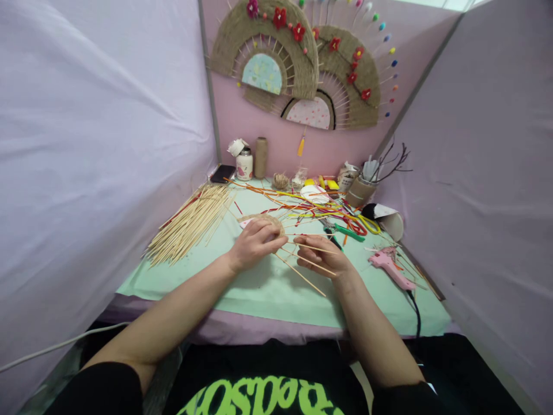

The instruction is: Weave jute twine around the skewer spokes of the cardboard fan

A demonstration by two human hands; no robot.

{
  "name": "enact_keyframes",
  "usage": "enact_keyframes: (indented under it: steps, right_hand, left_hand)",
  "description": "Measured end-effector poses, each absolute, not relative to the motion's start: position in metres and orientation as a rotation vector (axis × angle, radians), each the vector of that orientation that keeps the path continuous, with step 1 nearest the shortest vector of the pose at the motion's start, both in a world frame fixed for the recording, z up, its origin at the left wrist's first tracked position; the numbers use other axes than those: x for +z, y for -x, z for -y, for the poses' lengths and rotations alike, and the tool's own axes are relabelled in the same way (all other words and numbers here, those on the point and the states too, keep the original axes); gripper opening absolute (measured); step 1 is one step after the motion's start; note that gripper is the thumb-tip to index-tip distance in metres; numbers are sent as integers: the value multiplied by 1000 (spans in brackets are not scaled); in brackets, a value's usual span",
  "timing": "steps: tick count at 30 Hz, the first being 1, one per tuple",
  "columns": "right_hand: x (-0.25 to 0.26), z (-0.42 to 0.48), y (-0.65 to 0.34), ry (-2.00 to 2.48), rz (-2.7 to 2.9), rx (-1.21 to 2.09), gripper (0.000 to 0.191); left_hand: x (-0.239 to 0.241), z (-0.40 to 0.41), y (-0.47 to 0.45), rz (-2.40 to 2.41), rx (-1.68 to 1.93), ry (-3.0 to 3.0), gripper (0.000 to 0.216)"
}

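My left hand (258, 242) is closed over a small half-round piece wound with twine (268, 220), covering much of it. Thin wooden sticks (302, 275) fan out from that piece toward the right and toward me. Just right of it, my right hand (318, 253) has its fingers curled among the sticks, pinching near one of them; the exact contact is partly hidden. Behind my hands lie red, orange and yellow craft stems (298, 203). Green-handled pliers (349, 232) rest beyond my right hand.
A large bundle of sticks (190, 225) lies at left. On the right are a pink glue gun (391, 268) with a black cord and a can holding twigs (362, 190). A twine spool (261, 157) and a jar (244, 165) stand behind. Decorated fans (298, 69) hang on the back wall.
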State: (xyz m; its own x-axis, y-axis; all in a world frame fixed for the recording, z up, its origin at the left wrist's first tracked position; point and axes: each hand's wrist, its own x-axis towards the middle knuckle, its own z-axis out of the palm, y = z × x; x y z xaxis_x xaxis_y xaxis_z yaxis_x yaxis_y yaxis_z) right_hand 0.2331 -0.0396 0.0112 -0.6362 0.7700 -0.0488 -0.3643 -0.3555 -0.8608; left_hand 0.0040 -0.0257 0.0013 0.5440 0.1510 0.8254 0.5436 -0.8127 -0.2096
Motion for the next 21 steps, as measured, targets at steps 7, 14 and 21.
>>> enact_keyframes:
  steps: [7, 14, 21]
  right_hand:
    - [11, 39, -233, 614, 1113, 2033, 23]
    - [16, 45, -225, 725, 1119, 1803, 33]
    - [49, 34, -204, 761, 1340, 1462, 24]
  left_hand:
    - [2, 27, -6, 591, -1228, 2404, 24]
    - [0, 28, -10, 742, -1403, 2452, 27]
    - [27, 25, -6, 811, -1591, 2398, 24]
